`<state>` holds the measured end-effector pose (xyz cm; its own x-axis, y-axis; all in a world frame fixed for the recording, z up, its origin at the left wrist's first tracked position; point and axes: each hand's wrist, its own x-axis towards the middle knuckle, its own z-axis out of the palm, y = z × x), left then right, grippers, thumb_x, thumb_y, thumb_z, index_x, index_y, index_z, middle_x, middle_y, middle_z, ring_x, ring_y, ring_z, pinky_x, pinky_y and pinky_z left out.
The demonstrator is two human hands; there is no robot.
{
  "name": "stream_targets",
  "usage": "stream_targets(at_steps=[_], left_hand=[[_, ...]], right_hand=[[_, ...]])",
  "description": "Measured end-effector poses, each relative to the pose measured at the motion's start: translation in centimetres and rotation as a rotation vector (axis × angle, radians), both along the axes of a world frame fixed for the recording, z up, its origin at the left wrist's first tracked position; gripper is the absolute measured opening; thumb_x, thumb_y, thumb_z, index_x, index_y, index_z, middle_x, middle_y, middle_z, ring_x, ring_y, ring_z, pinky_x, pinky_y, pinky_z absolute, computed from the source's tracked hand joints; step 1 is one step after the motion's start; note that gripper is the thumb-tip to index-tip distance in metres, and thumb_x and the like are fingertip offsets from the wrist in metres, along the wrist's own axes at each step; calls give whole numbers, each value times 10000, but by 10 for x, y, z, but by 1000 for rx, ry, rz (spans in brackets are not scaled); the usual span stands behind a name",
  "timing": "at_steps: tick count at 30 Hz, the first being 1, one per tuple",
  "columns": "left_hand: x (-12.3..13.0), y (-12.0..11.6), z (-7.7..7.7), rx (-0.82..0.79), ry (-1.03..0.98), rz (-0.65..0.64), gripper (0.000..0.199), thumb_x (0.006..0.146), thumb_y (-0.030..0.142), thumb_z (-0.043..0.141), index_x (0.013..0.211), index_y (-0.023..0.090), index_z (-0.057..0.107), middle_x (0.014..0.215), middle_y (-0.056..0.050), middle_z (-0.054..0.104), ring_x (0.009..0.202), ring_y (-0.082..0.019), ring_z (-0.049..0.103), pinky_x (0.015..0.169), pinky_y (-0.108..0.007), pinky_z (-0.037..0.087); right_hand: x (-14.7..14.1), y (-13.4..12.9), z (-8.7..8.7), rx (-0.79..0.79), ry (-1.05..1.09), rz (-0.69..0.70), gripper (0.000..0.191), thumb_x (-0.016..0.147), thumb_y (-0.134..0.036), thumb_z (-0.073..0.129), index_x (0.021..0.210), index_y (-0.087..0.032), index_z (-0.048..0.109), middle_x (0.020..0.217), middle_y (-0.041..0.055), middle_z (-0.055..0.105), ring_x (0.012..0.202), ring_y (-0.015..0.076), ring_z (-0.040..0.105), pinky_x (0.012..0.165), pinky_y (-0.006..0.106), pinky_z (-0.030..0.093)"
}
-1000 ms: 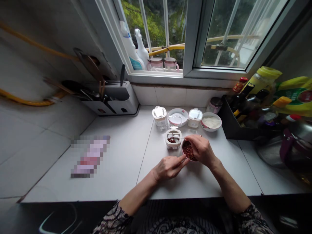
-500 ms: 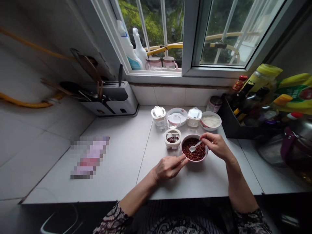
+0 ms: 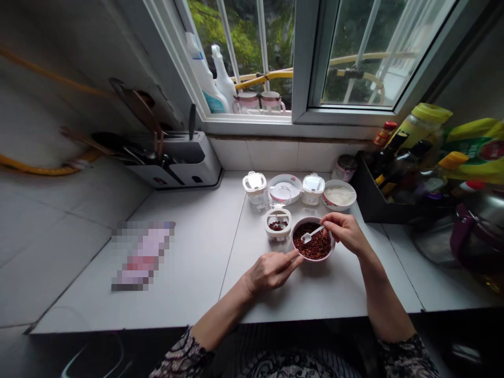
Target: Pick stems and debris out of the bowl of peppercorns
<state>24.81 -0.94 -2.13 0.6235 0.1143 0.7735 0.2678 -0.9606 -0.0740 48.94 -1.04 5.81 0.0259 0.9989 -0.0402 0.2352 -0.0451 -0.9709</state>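
White tiled surface (image 3: 185, 262): pink-rimmed bowl (image 3: 329, 251) sits front of centre, just beside a small lidded jar (image 3: 278, 226). Left hand (image 3: 271, 272) braces the rim, fingers together. Right hand (image 3: 344, 233) has fingers clamped on a white plastic spoon (image 3: 311, 234). Chili flakes (image 3: 318, 245) look light, loose, easily spilled; bowl best held by the rim.

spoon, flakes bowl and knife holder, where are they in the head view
spoon (image 3: 313, 233), head view, on its white handle
bowl (image 3: 317, 259), head view, on its near rim
knife holder (image 3: 189, 171), head view, on its grey front wall
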Motion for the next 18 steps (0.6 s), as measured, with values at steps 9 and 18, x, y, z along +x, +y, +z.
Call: stream_targets(at_steps=[9,18], left_hand=[[0,0,-2,8,9,6,395,929,41,454,1319,72,513,1065,-149,703,629,-120,637,549,-246,538],[2,1,2,20,-31,-16,283,932,43,467,1188,46,586,1042,-149,703,563,-100,575,470,-246,463]], right_hand=[[2,5,-2,-40,124,-62,259,669,-402,699,732,-153,659,543,5,641,373,68,421,356,207,326],[-7,9,-4,53,249,-104,276,685,-403,728,795,-159,658,618,19,693,378,69,464,386,209,374]])
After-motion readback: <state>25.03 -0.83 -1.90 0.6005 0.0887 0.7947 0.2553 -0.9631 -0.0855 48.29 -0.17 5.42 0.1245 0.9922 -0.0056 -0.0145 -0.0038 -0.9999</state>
